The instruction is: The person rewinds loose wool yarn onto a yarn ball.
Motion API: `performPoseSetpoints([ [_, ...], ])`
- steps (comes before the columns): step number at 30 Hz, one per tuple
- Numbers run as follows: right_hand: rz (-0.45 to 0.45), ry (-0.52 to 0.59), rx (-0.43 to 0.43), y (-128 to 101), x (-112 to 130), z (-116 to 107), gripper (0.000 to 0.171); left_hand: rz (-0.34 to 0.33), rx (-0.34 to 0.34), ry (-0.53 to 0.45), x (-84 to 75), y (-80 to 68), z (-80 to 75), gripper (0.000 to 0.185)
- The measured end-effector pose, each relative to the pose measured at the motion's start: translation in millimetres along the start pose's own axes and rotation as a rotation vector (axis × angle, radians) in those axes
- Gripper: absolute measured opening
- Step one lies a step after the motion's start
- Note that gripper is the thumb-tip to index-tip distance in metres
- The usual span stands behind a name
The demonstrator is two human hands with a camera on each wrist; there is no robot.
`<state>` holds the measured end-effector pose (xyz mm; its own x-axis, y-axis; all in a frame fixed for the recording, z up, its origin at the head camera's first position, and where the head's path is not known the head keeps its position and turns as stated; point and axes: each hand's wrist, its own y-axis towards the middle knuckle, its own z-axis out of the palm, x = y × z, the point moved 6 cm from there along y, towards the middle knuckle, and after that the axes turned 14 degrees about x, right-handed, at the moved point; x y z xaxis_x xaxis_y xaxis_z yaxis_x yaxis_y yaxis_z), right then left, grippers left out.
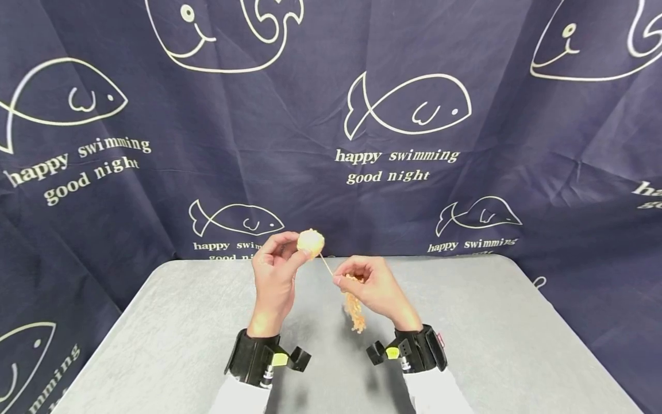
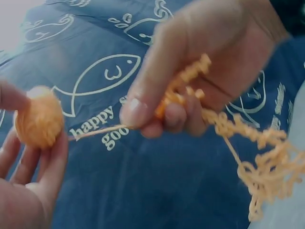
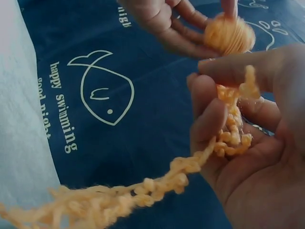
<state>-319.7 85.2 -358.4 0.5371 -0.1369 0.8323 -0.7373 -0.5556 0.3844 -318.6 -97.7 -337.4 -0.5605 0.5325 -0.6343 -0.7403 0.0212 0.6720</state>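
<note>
My left hand (image 1: 274, 279) holds a small ball of orange yarn (image 1: 311, 243) between thumb and fingers, above the table's far edge. A taut strand (image 2: 97, 131) runs from the ball to my right hand (image 1: 373, 286), whose thumb and forefinger pinch it. Kinked, loopy orange yarn (image 1: 354, 313) hangs below the right hand. In the right wrist view part of that crinkled yarn (image 3: 233, 124) lies within the curled fingers, and a long bunched length (image 3: 162, 187) trails off to the lower left. The wound layers of the yarn ball (image 3: 229, 35) show there too.
Both hands are over a grey table (image 1: 170, 322) with rounded far corners. Behind it hangs a dark blue cloth (image 1: 310, 115) printed with white fish and words. Each wrist wears a black strap (image 1: 253, 357) with a small camera (image 1: 299, 359).
</note>
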Motion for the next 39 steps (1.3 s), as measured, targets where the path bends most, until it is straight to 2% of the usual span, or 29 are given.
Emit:
performPoseSetpoints([
  [2, -0.022, -0.004, 0.027, 0.0, 3.6, 2.7, 0.005, 0.006, -0.047, 0.11, 1.2, 0.2, -3.2, 0.03],
  [4, -0.045, 0.002, 0.039, -0.6, 7.6, 3.7, 0.006, 0.009, -0.055, 0.232, 1.7, 0.1, -4.7, 0.028],
  [8, -0.084, 0.028, 0.029, -2.8, 15.1, 1.4, 0.007, -0.005, 0.009, 0.526, 2.4, -1.5, -4.8, 0.03],
  [12, -0.118, 0.056, -0.028, -5.6, 20.2, -6.7, 0.007, -0.051, 0.145, 0.746, 7.3, -3.5, -1.8, 0.032],
  [16, -0.129, 0.123, -0.129, -9.2, 19.1, -18.1, 0.008, -0.158, 0.306, 0.858, 15.4, -5.6, 2.7, 0.03],
  [18, -0.134, 0.203, -0.181, -10.7, 17.0, -23.7, 0.007, -0.223, 0.387, 0.905, 18.9, -7.0, 5.2, 0.029],
  [22, -0.146, 0.445, -0.279, -12.3, 10.2, -33.0, 0.014, -0.34, 0.568, 0.958, 25.2, -11.4, 10.1, 0.027],
  [24, -0.147, 0.549, -0.328, -13.5, 7.4, -36.7, 0.02, -0.39, 0.669, 0.94, 28.1, -14.7, 13.1, 0.026],
  [26, -0.135, 0.613, -0.378, -15.1, 4.1, -40.6, 0.023, -0.439, 0.774, 0.866, 31.2, -19.3, 16.0, 0.025],
  [29, -0.116, 0.656, -0.443, -17.6, -0.6, -45.9, 0.024, -0.483, 0.921, 0.66, 33.3, -26.1, 21.8, 0.025],
  [32, -0.115, 0.664, -0.485, -18.8, -6.1, -49.9, 0.023, -0.484, 1.016, 0.412, 28.9, -29.9, 29.1, 0.027],
  [35, -0.098, 0.602, -0.494, -18.7, -12.2, -51.4, 0.02, -0.414, 1.037, 0.206, 19.3, -28.8, 35.4, 0.028],
  [37, -0.058, 0.508, -0.479, -17.8, -15.5, -50.7, 0.013, -0.348, 0.997, 0.094, 12.6, -25.3, 37.5, 0.027],
  [39, -0.002, 0.378, -0.439, -16.3, -17.7, -48.6, 0.007, -0.264, 0.924, -0.001, 6.9, -20.2, 37.5, 0.026],
])
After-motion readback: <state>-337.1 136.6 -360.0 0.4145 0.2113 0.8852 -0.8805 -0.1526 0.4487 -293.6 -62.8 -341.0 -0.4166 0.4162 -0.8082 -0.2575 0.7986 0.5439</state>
